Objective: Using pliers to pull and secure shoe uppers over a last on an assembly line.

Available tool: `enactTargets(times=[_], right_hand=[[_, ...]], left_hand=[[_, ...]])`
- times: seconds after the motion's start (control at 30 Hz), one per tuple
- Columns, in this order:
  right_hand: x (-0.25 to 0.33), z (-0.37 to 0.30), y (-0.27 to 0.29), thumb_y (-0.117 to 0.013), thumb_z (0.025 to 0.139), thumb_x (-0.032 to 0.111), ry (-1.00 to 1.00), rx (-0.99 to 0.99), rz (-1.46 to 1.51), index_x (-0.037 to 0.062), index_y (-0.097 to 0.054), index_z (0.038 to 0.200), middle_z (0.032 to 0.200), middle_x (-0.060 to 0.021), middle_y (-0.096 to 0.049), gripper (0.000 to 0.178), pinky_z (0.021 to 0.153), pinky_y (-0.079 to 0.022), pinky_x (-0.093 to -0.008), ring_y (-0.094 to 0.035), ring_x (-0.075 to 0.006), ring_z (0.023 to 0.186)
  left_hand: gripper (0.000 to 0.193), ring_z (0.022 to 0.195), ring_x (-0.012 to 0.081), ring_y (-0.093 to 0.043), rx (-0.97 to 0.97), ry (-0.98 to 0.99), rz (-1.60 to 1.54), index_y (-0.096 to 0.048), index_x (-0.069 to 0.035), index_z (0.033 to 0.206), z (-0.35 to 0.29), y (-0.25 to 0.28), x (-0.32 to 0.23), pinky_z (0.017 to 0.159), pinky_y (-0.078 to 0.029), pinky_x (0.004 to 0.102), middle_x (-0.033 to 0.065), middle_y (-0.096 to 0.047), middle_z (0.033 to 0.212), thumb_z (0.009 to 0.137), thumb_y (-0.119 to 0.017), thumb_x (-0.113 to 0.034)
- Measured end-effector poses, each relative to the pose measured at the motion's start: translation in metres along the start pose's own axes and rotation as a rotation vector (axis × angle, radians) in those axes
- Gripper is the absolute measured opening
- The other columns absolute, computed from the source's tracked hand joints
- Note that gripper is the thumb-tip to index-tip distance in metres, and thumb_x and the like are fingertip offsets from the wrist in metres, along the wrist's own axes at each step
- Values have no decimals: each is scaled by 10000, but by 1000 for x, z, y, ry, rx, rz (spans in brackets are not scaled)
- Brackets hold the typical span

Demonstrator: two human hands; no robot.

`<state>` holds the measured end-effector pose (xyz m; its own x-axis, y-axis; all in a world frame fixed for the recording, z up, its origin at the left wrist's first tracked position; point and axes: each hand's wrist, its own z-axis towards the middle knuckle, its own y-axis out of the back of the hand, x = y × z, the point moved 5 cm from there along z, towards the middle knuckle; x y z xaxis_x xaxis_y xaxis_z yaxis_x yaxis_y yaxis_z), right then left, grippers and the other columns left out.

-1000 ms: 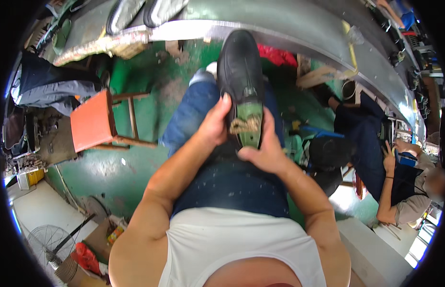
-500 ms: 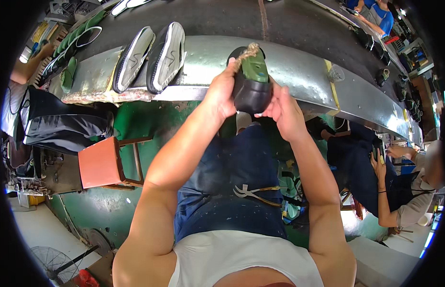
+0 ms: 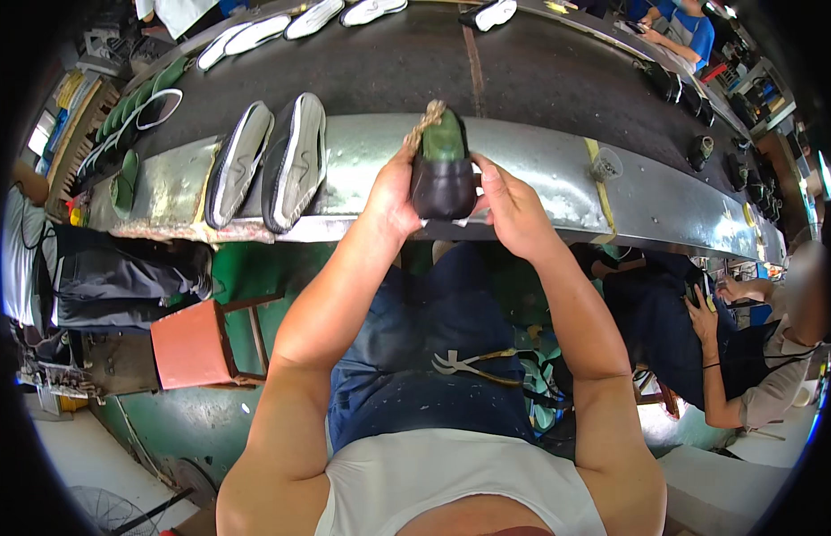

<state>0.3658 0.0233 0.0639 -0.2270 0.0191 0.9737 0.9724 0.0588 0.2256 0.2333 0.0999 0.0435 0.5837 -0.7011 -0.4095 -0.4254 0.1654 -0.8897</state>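
A black shoe (image 3: 444,192) with a green last (image 3: 443,138) inside it is held up over the near edge of the bench, its black rounded end toward me. A twisted cord (image 3: 426,119) sticks out from the top of the last. My left hand (image 3: 395,195) grips the shoe along its left side. On the other side my right hand (image 3: 515,207) pinches its edge, the thumb raised and the fingertips partly hidden. A pair of pliers (image 3: 473,362) with pale jaws lies across my lap on the dark blue apron (image 3: 433,406).
Two grey-and-black shoes (image 3: 239,170) stand on the metal bench edge (image 3: 371,147) to the left. Several white shoes (image 3: 313,18) line the far side of the dark belt (image 3: 380,67). Seated co-workers flank me; a red-brown chair (image 3: 192,347) stands at left.
The view has tilted up, so the bench sits lower and more far shoes show. Both hands still hold the shoe, which is slightly further left and turned more upright.
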Motion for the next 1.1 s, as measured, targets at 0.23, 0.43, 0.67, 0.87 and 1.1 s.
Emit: enactTargets(times=[0.23, 0.43, 0.67, 0.87, 1.1], right_hand=[[-34, 3, -16, -285, 1095, 435, 508, -221, -117, -15, -366, 1511, 1575, -231, -331, 619, 1208, -219, -412, -299, -350, 1476], [5, -72, -30, -465, 1002, 556, 712, 155, -152, 48, -319, 1563, 1663, -219, -82, 771, 1219, -38, -544, -12, -426, 1537], [20, -64, -9, -794, 826, 454, 618, 322, -142, 41, -292, 1567, 1678, -198, -32, 985, 1227, -119, -464, 22, -309, 1559], [30, -67, -38, -844, 783, 351, 647, 305, -302, 77, -348, 1499, 1667, -219, -16, 914, 1214, -174, -473, -44, -344, 1554], [7, -98, -58, -875, 744, 330, 690, -55, -360, 67, -317, 1431, 1608, -281, -150, 924, 1203, -178, -508, -138, -424, 1513]], left_hand=[[490, 1124, 268, -644, -220, -120, 127, -539, -46, 1366, -31, 35, 48, 976, -540, 439, 137, -626, 1286, 1077, -420, -424], [450, 1191, 277, -620, -67, -83, -95, -482, -89, 1434, -79, 9, 71, 1012, -533, 440, 145, -578, 1369, 1086, -394, -360], [408, 1103, 309, -667, -86, -46, -8, -521, -72, 1354, -64, -2, 68, 944, -568, 483, 155, -643, 1244, 1090, -359, -338], [465, 1058, 316, -682, -46, -22, -142, -493, -78, 1357, -84, -1, 63, 927, -580, 496, 160, -639, 1220, 1101, -274, -399], [397, 1055, 297, -675, -143, -44, -33, -520, -21, 1332, -83, 18, 79, 939, -575, 446, 177, -634, 1220, 1089, -340, -278]])
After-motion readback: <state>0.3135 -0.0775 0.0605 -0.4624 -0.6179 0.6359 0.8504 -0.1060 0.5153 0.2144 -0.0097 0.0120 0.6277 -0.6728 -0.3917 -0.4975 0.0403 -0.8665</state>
